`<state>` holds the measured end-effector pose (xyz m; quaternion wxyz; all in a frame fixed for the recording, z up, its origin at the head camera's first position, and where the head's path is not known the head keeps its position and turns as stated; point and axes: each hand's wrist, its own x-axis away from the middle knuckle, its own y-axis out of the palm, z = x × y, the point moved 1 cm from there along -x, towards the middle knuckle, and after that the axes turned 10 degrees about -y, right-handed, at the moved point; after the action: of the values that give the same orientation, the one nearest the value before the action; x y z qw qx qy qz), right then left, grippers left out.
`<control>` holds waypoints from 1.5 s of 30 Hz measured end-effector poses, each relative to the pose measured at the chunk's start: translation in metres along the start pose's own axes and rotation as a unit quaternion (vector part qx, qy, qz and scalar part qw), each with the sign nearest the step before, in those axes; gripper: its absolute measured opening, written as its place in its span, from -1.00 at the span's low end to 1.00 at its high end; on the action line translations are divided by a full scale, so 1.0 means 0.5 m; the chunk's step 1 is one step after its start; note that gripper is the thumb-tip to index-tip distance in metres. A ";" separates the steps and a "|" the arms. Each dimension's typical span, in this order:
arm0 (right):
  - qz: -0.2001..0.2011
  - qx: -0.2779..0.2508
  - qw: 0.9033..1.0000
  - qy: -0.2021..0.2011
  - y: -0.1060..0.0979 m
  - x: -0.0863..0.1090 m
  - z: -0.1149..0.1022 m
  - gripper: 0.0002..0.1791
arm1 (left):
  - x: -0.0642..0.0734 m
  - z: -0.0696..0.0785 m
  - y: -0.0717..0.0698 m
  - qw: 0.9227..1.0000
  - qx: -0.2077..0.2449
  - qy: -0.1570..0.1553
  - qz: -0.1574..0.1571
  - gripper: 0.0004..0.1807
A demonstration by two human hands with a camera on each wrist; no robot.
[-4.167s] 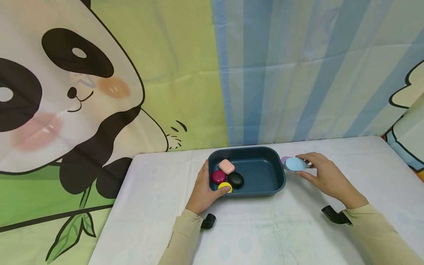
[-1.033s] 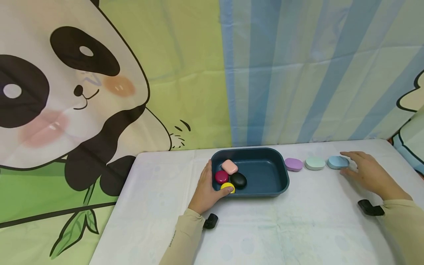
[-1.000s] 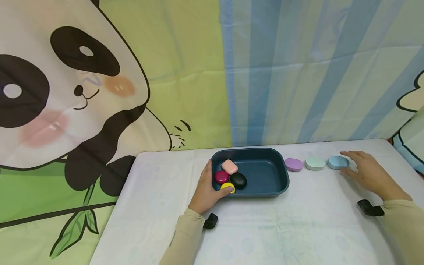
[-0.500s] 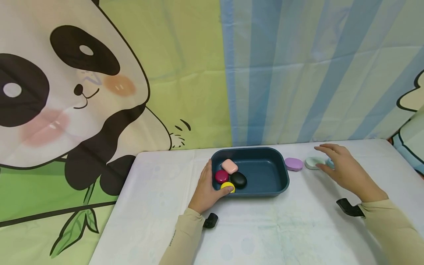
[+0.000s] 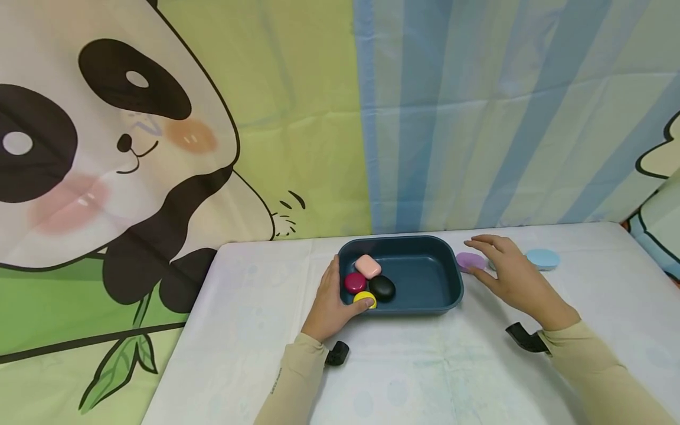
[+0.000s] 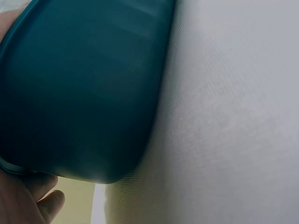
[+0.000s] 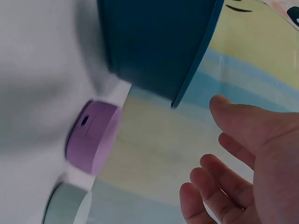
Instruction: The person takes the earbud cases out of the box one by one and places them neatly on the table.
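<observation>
On our desk [image 5: 419, 378] we see a box [image 5: 425, 281]; our left hand [image 5: 327, 310] grips its left end; our right hand [image 5: 517, 283], fingers [image 7: 224, 175] loose and empty, is right of it, near a purple case [image 5: 469, 260]; small pieces [image 5: 382, 288] lie inside its left half.

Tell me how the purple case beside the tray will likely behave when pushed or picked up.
The purple case is probably stiff: its outline is crisp, with a small dark slot in its side. Lying low on a broad base, it would likely slide rather than tip. Its smooth-looking, rounded wall might slip slightly between fingers.
</observation>
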<state>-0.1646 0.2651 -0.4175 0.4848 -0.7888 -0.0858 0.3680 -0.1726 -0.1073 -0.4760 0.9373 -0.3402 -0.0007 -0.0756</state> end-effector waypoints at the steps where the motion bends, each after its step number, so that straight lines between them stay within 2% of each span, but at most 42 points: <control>1: 0.000 -0.001 1.000 -0.001 0.004 -0.005 -0.007 -0.37 | 0.000 0.000 0.000 1.000 -0.001 -0.001 0.000 0.31; 8: -0.007 -0.012 1.000 -0.010 0.033 -0.038 -0.051 -0.39 | 0.002 -0.004 -0.002 1.000 -0.001 0.001 0.004 0.31; 14: -0.041 -0.024 0.999 -0.003 0.054 -0.065 -0.089 -0.39 | 0.001 -0.006 -0.003 1.000 -0.001 -0.007 0.004 0.32; 19: -0.061 -0.039 0.997 0.014 0.075 -0.084 -0.113 -0.38 | -0.001 -0.006 -0.001 1.000 -0.005 -0.005 0.002 0.32; 27: -0.071 -0.055 0.995 0.041 0.105 -0.111 -0.149 -0.35 | -0.001 -0.002 0.000 1.000 -0.003 -0.006 0.001 0.33; 37: -0.094 -0.059 0.991 0.073 0.140 -0.135 -0.180 -0.33 | -0.001 -0.003 0.001 1.000 0.002 0.003 0.004 0.33; 45: -0.110 -0.072 0.983 0.124 0.165 -0.151 -0.196 -0.33 | -0.002 -0.001 0.001 1.000 -0.001 0.003 0.004 0.32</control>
<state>-0.1717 0.1164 -0.4227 0.4709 -0.8471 -0.1378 0.2044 -0.1735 -0.1073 -0.4768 0.9374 -0.3406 0.0032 -0.0728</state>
